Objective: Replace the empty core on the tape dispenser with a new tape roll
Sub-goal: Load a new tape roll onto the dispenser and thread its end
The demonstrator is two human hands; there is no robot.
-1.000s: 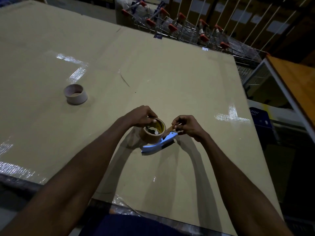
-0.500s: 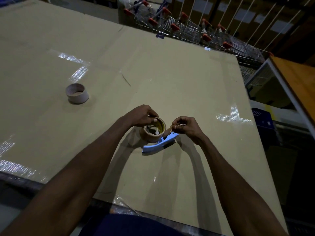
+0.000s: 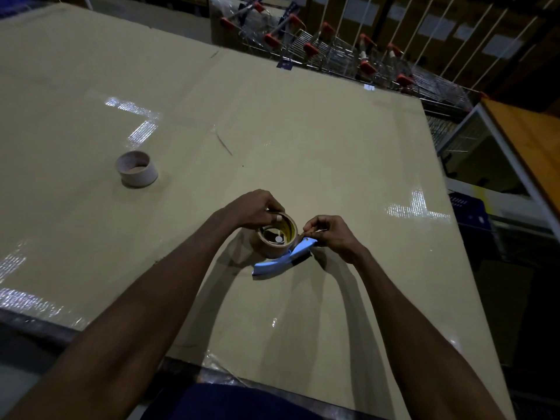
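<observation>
A brown tape roll sits on the hub of a blue tape dispenser lying on the table. My left hand grips the roll's far rim from above. My right hand pinches the loose end of the tape at the dispenser's front end, just right of the roll. An empty cardboard core stands alone on the table far to the left.
The table is covered in taped-down cardboard with shiny tape strips. Several shopping carts with red handles stand beyond the far edge. A wooden counter and a blue crate lie to the right.
Both hands stay on the roll and dispenser with only small finger shifts. The camera view has drifted slightly.
</observation>
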